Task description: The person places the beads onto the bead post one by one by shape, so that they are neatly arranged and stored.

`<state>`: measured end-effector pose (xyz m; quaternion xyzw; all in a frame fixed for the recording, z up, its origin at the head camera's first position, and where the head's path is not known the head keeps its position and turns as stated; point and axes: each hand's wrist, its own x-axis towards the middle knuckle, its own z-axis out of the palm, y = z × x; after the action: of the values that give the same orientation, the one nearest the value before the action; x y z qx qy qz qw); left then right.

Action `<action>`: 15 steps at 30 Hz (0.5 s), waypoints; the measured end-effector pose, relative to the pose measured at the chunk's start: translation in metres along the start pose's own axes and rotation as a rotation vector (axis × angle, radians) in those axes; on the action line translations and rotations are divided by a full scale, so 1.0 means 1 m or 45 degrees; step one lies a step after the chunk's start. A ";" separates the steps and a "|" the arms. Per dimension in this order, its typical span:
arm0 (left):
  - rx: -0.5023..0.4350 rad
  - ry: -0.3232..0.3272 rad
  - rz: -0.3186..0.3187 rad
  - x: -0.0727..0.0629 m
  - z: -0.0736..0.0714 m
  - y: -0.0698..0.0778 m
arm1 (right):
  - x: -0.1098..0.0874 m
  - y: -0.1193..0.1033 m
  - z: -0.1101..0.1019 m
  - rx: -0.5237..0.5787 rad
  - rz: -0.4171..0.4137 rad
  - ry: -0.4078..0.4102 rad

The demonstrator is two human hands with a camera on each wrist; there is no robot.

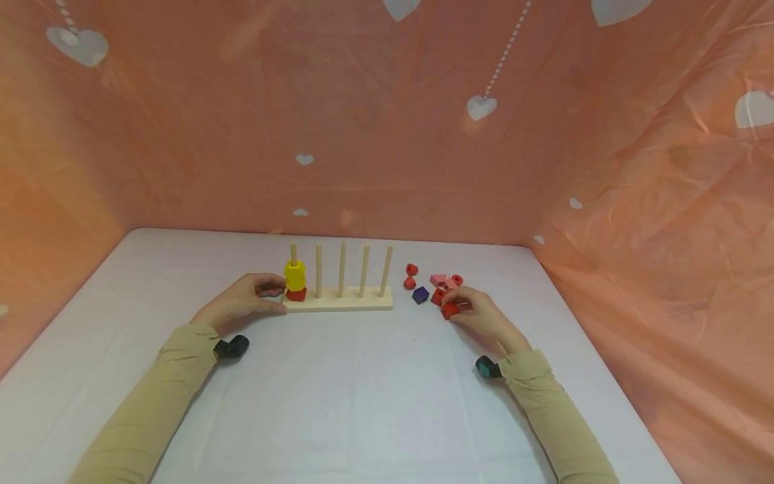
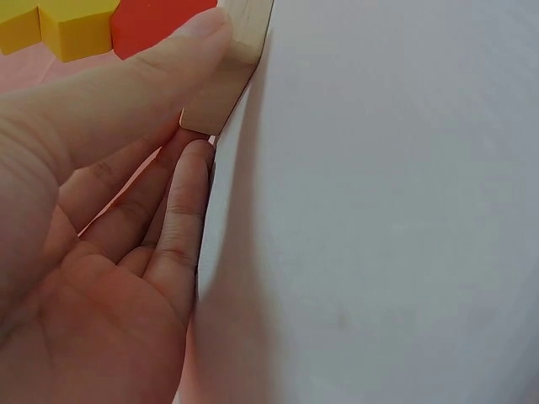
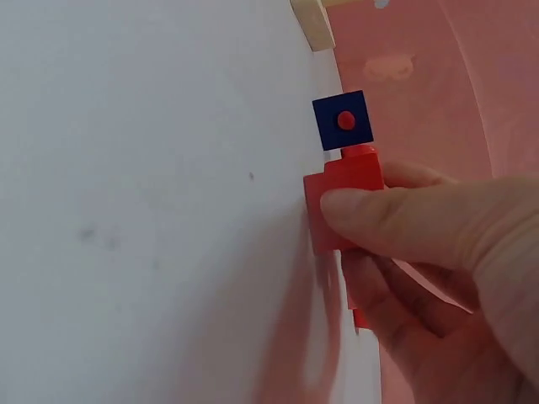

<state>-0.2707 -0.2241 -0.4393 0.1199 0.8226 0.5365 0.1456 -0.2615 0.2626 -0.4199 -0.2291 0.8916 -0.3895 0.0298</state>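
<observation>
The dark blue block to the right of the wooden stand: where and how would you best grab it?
I'd pinch the dark blue block by two opposite flat sides, coming from above on the near side. Its flat faces should give a steady hold. The near side looks open, while a red block lies to its right and a small red piece behind it.
</observation>
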 end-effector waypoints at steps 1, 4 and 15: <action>0.001 -0.001 0.004 0.000 0.000 0.000 | 0.000 0.001 -0.001 -0.013 0.004 -0.007; -0.004 0.002 -0.004 0.000 0.001 0.000 | 0.002 -0.001 -0.003 -0.027 0.047 -0.018; -0.026 0.004 -0.006 -0.001 0.001 0.002 | 0.025 -0.042 -0.019 0.294 -0.042 0.074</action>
<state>-0.2694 -0.2231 -0.4372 0.1156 0.8175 0.5448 0.1466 -0.2723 0.2396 -0.3743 -0.2276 0.8374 -0.4963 0.0236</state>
